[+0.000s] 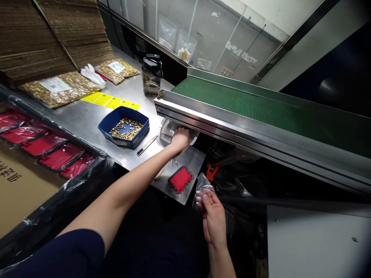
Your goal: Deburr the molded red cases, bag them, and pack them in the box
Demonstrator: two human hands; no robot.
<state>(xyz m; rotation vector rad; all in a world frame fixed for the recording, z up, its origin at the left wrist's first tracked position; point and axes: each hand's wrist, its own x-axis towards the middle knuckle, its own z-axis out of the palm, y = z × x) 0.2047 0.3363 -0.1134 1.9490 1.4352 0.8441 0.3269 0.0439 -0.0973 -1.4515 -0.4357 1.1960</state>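
Observation:
My left hand (181,139) reaches across to a greyish clear plastic container or pile of film (167,130) beneath the conveyor's near end. Its fingers are curled down, and what they grip, if anything, is hidden. My right hand (215,218), low on the right, pinches a small clear plastic bag (203,186) off the table's corner. Between the hands lies a red piece with a dark edge (181,179), partly blurred out. A box cutter (147,145) rests beside a blue tray (124,141) holding small gold-coloured metal pieces (127,133).
A green conveyor belt (226,99) runs off to the right. On the metal table (87,119) are yellow labels (108,101), a dark jug (152,75) and filled bags (55,89). Stacked cardboard (52,34) stands behind. Wrapped red pieces (43,144) lie in a lined carton at left.

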